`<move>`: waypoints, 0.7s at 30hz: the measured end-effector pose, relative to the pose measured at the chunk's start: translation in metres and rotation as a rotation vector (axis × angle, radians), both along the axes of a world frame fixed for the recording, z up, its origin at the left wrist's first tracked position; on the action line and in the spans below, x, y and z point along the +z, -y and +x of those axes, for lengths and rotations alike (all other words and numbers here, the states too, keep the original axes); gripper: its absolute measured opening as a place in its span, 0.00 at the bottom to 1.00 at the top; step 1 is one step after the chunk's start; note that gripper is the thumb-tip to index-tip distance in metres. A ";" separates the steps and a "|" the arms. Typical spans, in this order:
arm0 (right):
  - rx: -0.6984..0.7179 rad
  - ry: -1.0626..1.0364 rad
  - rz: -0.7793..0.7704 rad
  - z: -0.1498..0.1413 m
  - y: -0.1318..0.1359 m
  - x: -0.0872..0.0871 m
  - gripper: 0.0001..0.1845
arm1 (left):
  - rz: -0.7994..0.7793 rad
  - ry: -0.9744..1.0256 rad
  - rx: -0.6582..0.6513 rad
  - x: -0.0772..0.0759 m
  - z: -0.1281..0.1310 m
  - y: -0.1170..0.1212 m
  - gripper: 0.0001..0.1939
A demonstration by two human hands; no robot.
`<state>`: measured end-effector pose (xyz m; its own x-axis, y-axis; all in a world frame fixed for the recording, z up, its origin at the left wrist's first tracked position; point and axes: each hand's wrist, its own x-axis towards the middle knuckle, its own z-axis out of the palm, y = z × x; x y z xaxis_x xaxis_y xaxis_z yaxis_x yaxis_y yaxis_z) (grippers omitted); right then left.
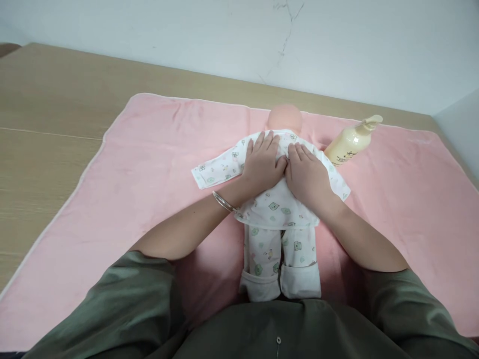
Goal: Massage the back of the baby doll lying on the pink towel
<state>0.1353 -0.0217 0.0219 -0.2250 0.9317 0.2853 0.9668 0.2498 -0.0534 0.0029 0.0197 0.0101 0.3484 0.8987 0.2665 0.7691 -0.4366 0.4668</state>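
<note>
A baby doll (pixel 285 117) lies on a pink blanket with its head toward the wall; its face does not show. It wears a white printed top (pixel 279 204) and matching trousers (pixel 264 249) with white turned-up cuffs. Flat on the left side of the top's upper part rests my left hand (pixel 262 162), fingers stretched out. My right hand (pixel 309 174) lies flat beside it on the right side, its fingers extended and close together. The two thumbs meet or nearly meet at the middle. Neither hand grips anything.
The pink blanket (pixel 157 149) covers much of the wooden table (pixel 48 109). A cream pump bottle (pixel 350 143) stands tilted in view just right of the doll's shoulder. A white cracked wall (pixel 224 45) rises behind the table.
</note>
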 end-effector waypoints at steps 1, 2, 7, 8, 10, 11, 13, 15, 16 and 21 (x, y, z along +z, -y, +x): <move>-0.009 0.008 0.007 -0.002 0.002 0.000 0.27 | -0.004 0.000 -0.013 0.000 -0.001 -0.001 0.28; -0.017 0.011 0.017 -0.002 0.004 -0.001 0.27 | 0.005 0.003 -0.022 -0.001 -0.001 -0.002 0.28; 0.017 0.001 -0.005 0.004 -0.005 0.004 0.26 | 0.156 -0.010 -0.027 -0.004 0.002 0.002 0.22; 0.029 -0.007 -0.022 0.006 -0.009 0.006 0.26 | 0.175 -0.016 -0.025 -0.005 0.003 0.003 0.21; 0.046 -0.023 -0.048 0.011 -0.015 0.007 0.27 | 0.188 -0.014 -0.017 -0.006 0.005 0.005 0.21; 0.053 -0.027 -0.055 0.012 -0.017 0.007 0.27 | 0.186 -0.006 -0.012 -0.007 0.005 0.005 0.21; 0.055 -0.021 -0.053 0.012 -0.016 0.006 0.28 | 0.173 0.014 -0.006 -0.008 0.004 0.003 0.21; 0.026 0.002 -0.032 0.008 -0.010 0.005 0.28 | 0.152 0.030 -0.005 -0.010 0.003 0.001 0.23; 0.005 0.015 -0.020 0.006 -0.006 0.004 0.28 | 0.139 0.036 -0.007 -0.010 0.002 0.000 0.25; -0.023 0.024 -0.001 0.000 0.003 0.005 0.27 | 0.108 0.045 -0.016 -0.010 -0.001 -0.003 0.26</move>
